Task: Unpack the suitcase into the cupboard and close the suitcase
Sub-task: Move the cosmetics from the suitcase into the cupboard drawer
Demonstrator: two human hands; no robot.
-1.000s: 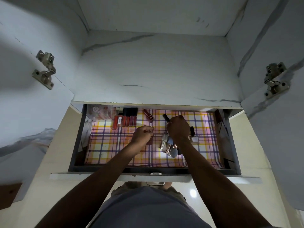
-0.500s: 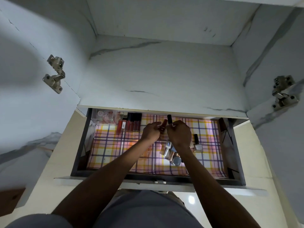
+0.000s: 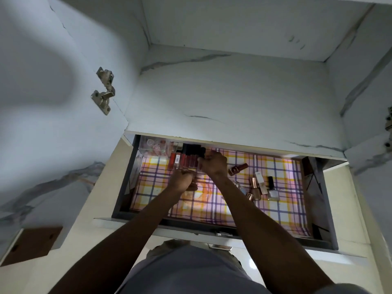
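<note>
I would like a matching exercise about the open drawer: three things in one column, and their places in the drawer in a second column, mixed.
Things:
1. clear box
2. silver nail polish bottle
3. right hand

Places:
A. right part of the checked liner
B. back left corner
C. at the row of lip tubes, pinching a dark tube

Pairs: 1-B, 2-A, 3-C
</note>
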